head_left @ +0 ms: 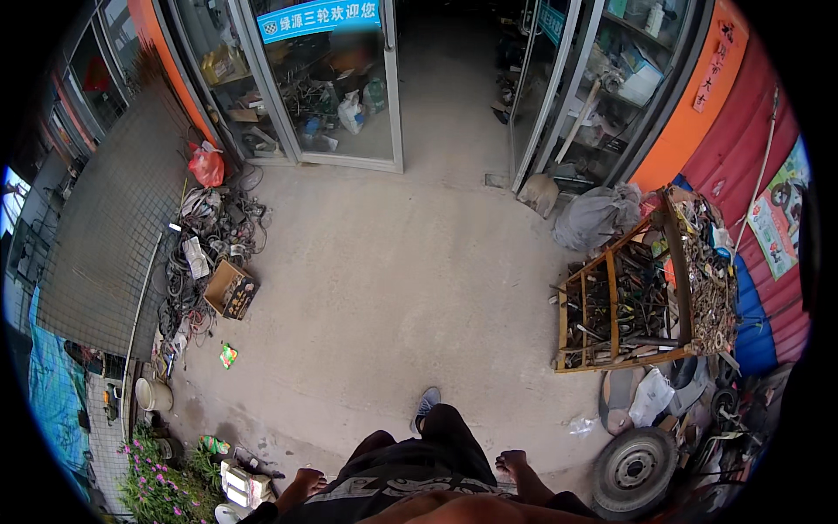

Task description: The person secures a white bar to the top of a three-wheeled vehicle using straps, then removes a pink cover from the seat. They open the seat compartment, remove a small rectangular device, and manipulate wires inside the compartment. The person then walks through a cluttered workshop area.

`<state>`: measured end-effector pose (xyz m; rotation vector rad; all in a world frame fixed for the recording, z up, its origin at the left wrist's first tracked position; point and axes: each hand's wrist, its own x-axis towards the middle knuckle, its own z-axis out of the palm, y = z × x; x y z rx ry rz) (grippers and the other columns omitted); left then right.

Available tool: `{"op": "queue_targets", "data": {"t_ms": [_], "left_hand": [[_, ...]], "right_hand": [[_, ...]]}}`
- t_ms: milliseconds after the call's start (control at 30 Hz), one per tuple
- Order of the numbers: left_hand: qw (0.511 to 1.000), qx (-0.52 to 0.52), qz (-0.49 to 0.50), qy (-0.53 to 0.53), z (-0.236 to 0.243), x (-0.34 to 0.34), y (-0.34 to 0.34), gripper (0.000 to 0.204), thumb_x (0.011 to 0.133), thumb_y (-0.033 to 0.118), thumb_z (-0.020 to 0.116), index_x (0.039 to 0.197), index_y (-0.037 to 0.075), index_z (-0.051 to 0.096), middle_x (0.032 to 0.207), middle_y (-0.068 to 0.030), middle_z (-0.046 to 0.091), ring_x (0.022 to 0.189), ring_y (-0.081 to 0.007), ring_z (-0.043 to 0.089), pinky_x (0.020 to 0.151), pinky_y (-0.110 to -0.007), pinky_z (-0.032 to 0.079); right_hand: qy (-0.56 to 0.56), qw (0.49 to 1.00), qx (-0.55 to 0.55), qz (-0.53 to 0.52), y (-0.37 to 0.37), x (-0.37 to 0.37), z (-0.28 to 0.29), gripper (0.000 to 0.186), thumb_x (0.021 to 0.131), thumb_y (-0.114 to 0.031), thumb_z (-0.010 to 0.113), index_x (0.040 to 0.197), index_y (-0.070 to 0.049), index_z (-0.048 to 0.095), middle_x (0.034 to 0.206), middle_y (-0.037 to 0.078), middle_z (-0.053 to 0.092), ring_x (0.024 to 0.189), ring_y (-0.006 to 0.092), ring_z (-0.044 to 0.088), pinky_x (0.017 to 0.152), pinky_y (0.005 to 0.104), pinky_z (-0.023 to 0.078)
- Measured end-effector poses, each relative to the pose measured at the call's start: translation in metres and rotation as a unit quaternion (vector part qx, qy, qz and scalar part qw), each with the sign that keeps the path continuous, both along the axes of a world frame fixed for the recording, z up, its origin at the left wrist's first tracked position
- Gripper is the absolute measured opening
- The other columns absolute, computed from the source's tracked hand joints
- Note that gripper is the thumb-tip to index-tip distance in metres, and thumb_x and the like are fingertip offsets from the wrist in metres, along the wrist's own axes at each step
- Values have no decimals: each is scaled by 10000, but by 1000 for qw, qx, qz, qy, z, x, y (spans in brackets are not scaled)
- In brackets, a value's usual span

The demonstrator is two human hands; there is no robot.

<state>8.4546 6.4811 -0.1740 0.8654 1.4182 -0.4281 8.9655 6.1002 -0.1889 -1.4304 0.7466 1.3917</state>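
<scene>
I stand on a concrete forecourt, one grey shoe point(426, 407) forward. Low at my left side hangs my left hand point(307, 481), fingers curled in and nothing seen in them. Nearest to it are some white box-like objects point(246, 486) on the ground. My right hand point(513, 462) hangs at my other side in a loose fist, also with nothing visible in it. A tyre on a pale rim point(635, 472) lies to the right of that hand. Neither hand touches any object that I can see.
Ahead, a glass door point(340, 96) stands swung outward beside a dark doorway. A wooden-framed rack point(614, 301) full of tools and scrap stands right. Along the left lie tangled cables point(231, 218), a cardboard box point(230, 289), a bucket point(154, 395) and flowering plants point(157, 480).
</scene>
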Motion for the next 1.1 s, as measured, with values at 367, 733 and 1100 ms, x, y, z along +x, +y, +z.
{"op": "queue_targets", "data": {"t_ms": [367, 733, 1100], "left_hand": [[990, 28, 137, -2, 76, 275, 178, 112, 881, 97, 522, 849, 7, 578, 790, -164, 640, 698, -291, 681, 629, -406, 574], [996, 14, 63, 55, 19, 481, 436, 220, 953, 133, 436, 1020, -36, 561, 989, -237, 640, 908, -397, 659, 759, -517, 559], [982, 168, 54, -64, 107, 792, 650, 164, 844, 137, 518, 734, 34, 584, 673, -121, 615, 581, -235, 645, 509, -352, 514]], "right_hand": [[-125, 990, 62, -12, 238, 263, 91, 287, 835, 1, 445, 618, -137, 318, 577, 10, 317, 461, 126, 306, 421, 289, 247], [-95, 982, -103, 128, 329, 347, 51, 121, 855, -40, 530, 763, -37, 608, 705, 127, 619, 569, 215, 586, 498, 341, 478], [-150, 959, -116, 209, 498, 559, 65, 124, 822, -157, 628, 784, -62, 697, 711, 82, 644, 598, 189, 599, 574, 343, 498]]}}
